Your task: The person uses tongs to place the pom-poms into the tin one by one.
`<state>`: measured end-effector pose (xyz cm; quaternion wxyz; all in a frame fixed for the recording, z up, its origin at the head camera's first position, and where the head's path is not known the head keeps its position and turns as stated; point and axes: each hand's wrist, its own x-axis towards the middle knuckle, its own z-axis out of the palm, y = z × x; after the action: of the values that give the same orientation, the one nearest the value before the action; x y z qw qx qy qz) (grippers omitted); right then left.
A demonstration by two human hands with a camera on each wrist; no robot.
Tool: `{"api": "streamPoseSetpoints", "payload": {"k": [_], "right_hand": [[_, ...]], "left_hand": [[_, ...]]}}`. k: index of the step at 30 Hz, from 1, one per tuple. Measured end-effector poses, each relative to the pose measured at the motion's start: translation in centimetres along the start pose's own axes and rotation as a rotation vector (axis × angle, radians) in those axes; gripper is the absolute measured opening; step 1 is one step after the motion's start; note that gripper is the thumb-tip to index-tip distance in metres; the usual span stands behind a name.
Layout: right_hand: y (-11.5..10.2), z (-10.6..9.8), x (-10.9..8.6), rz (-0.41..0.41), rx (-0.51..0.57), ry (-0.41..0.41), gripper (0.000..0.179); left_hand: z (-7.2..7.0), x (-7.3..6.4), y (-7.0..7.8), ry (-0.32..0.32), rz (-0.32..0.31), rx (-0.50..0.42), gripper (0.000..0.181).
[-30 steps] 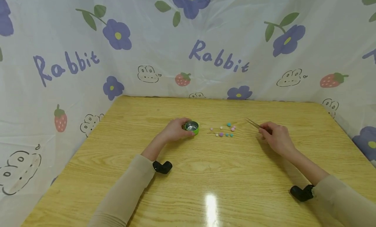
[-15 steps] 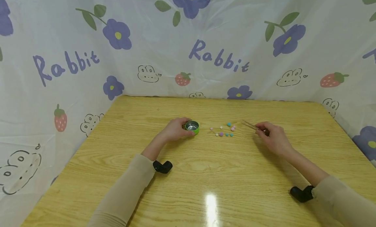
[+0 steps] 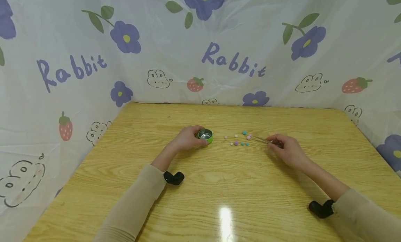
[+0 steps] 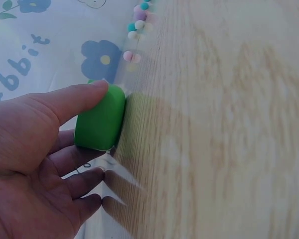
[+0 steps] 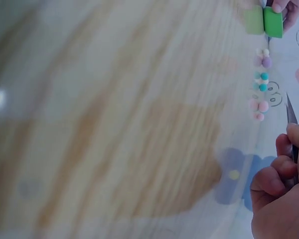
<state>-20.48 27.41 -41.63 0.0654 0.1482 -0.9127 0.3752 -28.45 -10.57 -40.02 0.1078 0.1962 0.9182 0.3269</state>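
My left hand (image 3: 188, 138) grips a small green cup (image 4: 100, 119) with a shiny metal inside, thumb on the near side and fingers behind. The cup stands upright on the table, its open top visible in the head view. Between thumb and fingers, my right hand (image 3: 289, 149) holds metal tweezers (image 3: 260, 139), their tips pointing left. Those tips reach close to the pink beads (image 3: 248, 138) at the right end of a loose group. Also in this group lie a purple bead (image 3: 236, 143), a larger blue bead (image 3: 244, 133), and several small white and teal ones.
The beads lie on a wooden table (image 3: 203, 193), just right of the cup. A white cloth (image 3: 175, 54) printed with flowers and rabbits hangs behind and along the sides. Each wrist carries a black camera mount (image 3: 174, 178).
My right hand has moved left with the tweezers, bringing the tips from well right of the beads to beside the pink ones. My left hand and the cup stay put.
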Motion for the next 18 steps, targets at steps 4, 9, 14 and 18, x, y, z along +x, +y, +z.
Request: {"api": "streamPoseSetpoints", "payload": {"k": [4,9,14,18], "right_hand": [[-0.02,0.05,0.03,0.03,-0.001,-0.043,0.023],[0.06,-0.01,-0.04,0.031,-0.011,-0.06,0.021],[0.21,-0.09,-0.14,0.023,-0.02,-0.067,0.02],[0.17,-0.05,-0.15,0.023,-0.011,-0.076,0.019]], "left_hand": [[0.07,-0.03,0.07,0.0,-0.008,-0.008,0.069],[0.2,0.1,0.03,0.006,-0.007,-0.012,0.069],[0.4,0.19,-0.04,0.016,-0.005,-0.036,0.067],[0.53,0.12,0.07,0.024,-0.008,-0.059,0.065]]}}
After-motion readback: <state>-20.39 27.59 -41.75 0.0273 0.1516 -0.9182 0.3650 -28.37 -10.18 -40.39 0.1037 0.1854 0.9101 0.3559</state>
